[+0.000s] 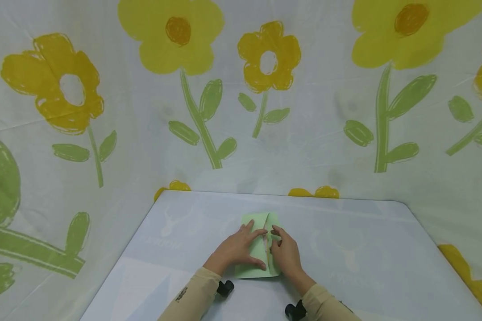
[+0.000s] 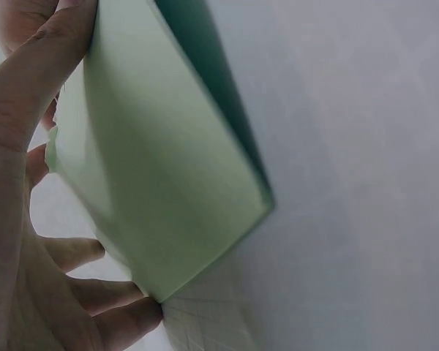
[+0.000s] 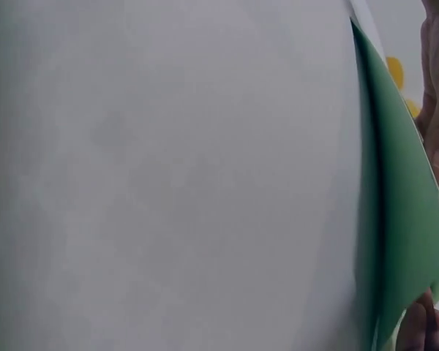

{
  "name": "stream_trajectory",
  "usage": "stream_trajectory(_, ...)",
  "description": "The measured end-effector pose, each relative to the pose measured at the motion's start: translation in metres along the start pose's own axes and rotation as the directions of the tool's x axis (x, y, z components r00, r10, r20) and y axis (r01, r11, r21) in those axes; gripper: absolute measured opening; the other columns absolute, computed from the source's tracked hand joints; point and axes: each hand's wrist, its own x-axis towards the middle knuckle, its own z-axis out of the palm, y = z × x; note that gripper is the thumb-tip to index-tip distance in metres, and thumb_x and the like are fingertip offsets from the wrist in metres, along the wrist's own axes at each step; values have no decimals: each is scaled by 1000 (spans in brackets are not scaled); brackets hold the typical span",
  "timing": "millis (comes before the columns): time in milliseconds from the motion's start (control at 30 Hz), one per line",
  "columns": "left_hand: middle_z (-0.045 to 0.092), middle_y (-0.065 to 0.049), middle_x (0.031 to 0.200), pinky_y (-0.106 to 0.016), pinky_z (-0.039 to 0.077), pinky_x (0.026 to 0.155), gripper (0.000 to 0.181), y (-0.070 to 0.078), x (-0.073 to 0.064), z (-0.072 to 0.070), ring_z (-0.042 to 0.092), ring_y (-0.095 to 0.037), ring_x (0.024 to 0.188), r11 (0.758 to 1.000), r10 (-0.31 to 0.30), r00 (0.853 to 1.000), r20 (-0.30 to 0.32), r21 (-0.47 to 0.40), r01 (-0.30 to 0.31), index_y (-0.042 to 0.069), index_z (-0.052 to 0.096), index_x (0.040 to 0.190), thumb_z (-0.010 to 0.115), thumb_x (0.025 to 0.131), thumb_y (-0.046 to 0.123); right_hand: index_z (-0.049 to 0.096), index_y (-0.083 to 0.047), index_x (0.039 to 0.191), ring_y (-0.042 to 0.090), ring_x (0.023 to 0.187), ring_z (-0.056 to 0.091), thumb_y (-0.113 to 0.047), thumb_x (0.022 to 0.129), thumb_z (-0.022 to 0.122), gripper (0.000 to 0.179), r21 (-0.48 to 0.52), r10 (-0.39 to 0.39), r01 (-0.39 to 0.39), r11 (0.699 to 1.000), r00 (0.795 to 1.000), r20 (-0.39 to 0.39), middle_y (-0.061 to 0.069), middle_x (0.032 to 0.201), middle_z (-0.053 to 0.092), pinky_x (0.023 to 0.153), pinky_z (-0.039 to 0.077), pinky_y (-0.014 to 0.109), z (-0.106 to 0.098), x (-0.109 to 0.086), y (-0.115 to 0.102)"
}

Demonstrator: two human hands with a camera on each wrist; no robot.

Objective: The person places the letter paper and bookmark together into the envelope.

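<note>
A pale green sheet of folded paper lies on the table, its two side flaps nearly meeting along the middle. A narrow pinkish, patterned strip shows in the gap between them. My left hand spreads over the left flap, fingers and thumb reaching its inner edge. On the other side, my right hand has its fingers curled at the inner edge of the right flap and pinches it. From the right wrist, that green flap is seen standing raised, with dark shade beneath it. The left wrist view shows the folded paper's corner close up.
The white table carries faint printed deer-head shapes. A white cloth with yellow flowers and green leaves hangs behind and at the sides. Dark wrist cameras sit below both hands, by the beige sleeves.
</note>
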Motion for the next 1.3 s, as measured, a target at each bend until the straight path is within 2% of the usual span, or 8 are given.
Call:
stream_trajectory(467, 22, -16, 167, -61, 46, 101, 103, -7, 2, -3, 30, -49, 146, 998, -41, 998, 46, 50, 38, 44, 43, 152, 81, 61, 77, 58, -3, 140, 7, 70, 64, 0, 97, 54, 43, -1, 19, -19, 1000, 999, -41, 13, 124, 69, 55, 49, 24, -5, 11, 7)
stream_trajectory(600, 22, -15, 167, -62, 46, 100, 103, -8, 2, -4, 30, -51, 146, 997, -45, 997, 61, 69, 41, 45, 44, 151, 80, 60, 78, 58, -5, 141, 6, 70, 64, -2, 98, 54, 43, -2, 45, -45, 999, 998, -42, 11, 124, 70, 55, 48, 23, -6, 13, 9)
stream_trajectory(900, 24, -15, 167, -62, 47, 100, 102, -10, 3, -5, 27, -52, 147, 995, -43, 996, 74, 94, 36, 44, 47, 150, 80, 60, 79, 58, -4, 140, 8, 70, 65, -3, 97, 55, 43, -11, 45, -46, 999, 998, -54, 13, 123, 70, 54, 47, 23, -7, 13, 5)
stream_trajectory(1200, 34, -12, 163, -59, 46, 102, 111, -11, 3, -1, 29, -50, 146, 993, -63, 995, 81, 102, 54, 35, 39, 157, 80, 63, 77, 60, -4, 139, 8, 68, 58, -4, 96, 58, 43, -60, 41, -44, 997, 998, -54, 12, 122, 71, 55, 46, 23, -7, 13, 4)
stream_trajectory(1300, 35, -12, 162, -58, 39, 110, 115, -13, 3, 0, 30, -48, 147, 993, -63, 995, 72, 107, 55, 31, 35, 159, 79, 64, 78, 61, -3, 138, 9, 72, 59, -4, 95, 60, 42, -97, 17, -23, 995, 998, -54, 13, 122, 71, 58, 47, 24, -9, 11, 4)
